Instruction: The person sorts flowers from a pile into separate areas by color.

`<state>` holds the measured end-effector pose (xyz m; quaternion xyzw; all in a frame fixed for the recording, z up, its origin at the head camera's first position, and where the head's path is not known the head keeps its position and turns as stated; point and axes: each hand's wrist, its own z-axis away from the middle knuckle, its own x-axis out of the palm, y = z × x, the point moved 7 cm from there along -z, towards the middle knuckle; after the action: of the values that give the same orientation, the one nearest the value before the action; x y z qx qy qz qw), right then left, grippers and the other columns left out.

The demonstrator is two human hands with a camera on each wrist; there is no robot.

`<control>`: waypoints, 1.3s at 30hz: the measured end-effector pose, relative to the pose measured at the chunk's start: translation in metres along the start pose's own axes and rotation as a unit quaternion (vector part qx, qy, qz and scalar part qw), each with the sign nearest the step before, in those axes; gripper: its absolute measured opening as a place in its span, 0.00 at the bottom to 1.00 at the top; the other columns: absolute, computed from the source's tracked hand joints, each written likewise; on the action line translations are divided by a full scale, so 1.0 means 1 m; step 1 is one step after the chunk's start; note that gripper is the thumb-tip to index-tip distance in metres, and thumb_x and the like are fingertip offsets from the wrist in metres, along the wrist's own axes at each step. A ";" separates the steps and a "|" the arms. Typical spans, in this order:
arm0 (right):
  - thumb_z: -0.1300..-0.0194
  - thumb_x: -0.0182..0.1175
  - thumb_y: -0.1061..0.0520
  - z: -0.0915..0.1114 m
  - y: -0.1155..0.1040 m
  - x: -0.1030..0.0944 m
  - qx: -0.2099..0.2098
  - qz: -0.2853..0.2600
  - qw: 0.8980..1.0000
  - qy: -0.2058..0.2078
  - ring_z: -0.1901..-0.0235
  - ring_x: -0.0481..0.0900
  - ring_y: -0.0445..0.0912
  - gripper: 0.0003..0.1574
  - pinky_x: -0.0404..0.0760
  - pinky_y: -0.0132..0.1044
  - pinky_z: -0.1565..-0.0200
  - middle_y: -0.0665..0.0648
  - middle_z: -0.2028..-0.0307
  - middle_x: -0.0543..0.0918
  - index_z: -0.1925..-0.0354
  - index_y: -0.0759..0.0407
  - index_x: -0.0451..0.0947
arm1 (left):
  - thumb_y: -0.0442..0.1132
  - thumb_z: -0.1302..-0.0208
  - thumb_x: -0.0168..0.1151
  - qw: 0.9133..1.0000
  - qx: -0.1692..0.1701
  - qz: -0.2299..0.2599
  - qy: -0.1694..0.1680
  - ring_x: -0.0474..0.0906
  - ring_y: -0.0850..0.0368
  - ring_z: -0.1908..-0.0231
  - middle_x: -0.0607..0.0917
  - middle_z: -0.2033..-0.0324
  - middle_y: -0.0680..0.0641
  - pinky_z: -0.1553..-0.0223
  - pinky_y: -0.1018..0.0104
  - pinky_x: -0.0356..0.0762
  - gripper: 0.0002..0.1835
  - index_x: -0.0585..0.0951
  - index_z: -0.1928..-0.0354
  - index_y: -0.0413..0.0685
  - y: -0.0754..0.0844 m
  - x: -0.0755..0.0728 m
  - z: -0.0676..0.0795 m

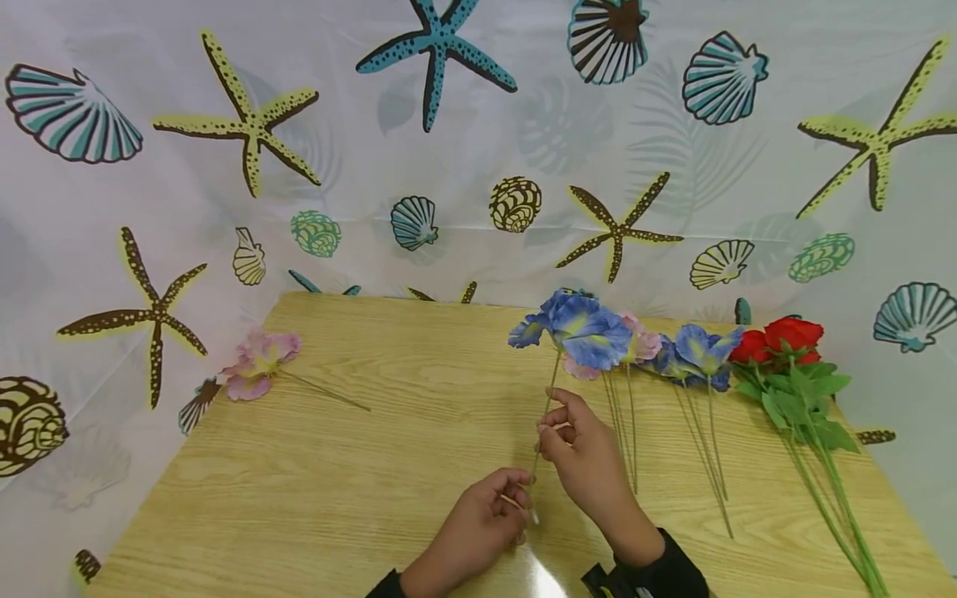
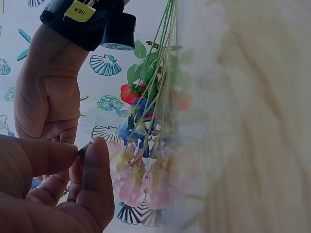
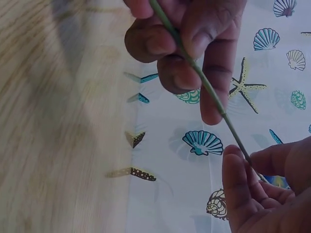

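Observation:
A blue artificial flower (image 1: 586, 332) with yellow streaks is held tilted above the wooden table, its bloom away from me. My right hand (image 1: 591, 461) pinches its thin green stem (image 3: 214, 94) partway up, between thumb and fingers. Lower down, my left hand (image 1: 478, 523) pinches the same stem near its bottom end. The left wrist view shows the stem's tip between the left thumb and index finger (image 2: 97, 170). Most of the bloom is out of the right wrist view; a little blue shows behind the right fingers.
A pink flower (image 1: 262, 361) lies at the table's far left. To the right, pink flowers (image 1: 645, 342), blue flowers (image 1: 703, 349) and red roses (image 1: 796, 336) lie in a row, stems toward me. A shell-and-starfish cloth (image 1: 463, 166) hangs around the wooden table (image 1: 299, 490).

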<state>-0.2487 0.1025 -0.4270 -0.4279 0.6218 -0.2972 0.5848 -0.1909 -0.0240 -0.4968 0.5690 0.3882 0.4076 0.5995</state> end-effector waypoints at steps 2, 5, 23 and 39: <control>0.34 0.56 0.61 0.000 0.000 -0.001 0.004 -0.008 1.000 0.007 0.72 0.82 0.43 0.29 0.82 0.34 0.70 0.54 0.64 0.81 0.37 0.47 0.66 | 0.27 0.39 0.55 1.000 0.008 -0.012 0.000 0.77 0.57 0.69 0.76 0.62 0.45 0.71 0.74 0.79 0.19 0.73 0.44 0.35 0.001 0.001 -0.001; 0.34 0.54 0.63 0.001 -0.001 -0.003 0.009 -0.023 1.000 0.017 0.73 0.82 0.43 0.29 0.83 0.35 0.70 0.56 0.63 0.80 0.37 0.48 0.65 | 0.27 0.39 0.55 0.999 0.018 -0.032 0.004 0.78 0.59 0.69 0.76 0.62 0.45 0.71 0.74 0.78 0.18 0.74 0.46 0.36 0.002 0.000 -0.002; 0.31 0.44 0.60 -0.030 0.030 -0.125 -0.022 0.217 0.972 0.090 0.81 0.76 0.44 0.28 0.66 0.34 0.86 0.61 0.65 0.81 0.34 0.63 0.64 | 0.46 0.37 0.61 0.960 -0.018 -0.256 0.112 0.75 0.53 0.55 0.79 0.52 0.44 0.56 0.55 0.77 0.21 0.77 0.46 0.43 0.009 -0.106 0.005; 0.32 0.41 0.62 -0.037 0.118 -0.193 0.066 0.298 0.951 0.060 0.86 0.68 0.45 0.26 0.59 0.35 0.85 0.63 0.75 0.80 0.40 0.77 0.67 | 0.53 0.34 0.52 0.817 -0.140 -0.522 0.204 0.69 0.22 0.57 0.69 0.51 0.18 0.61 0.34 0.70 0.38 0.60 0.34 0.27 0.009 -0.254 0.034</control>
<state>-0.3166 0.3215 -0.4331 -0.1651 0.7338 -0.1755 0.6353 -0.2529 -0.2726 -0.4855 0.0954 0.6791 0.1903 0.7025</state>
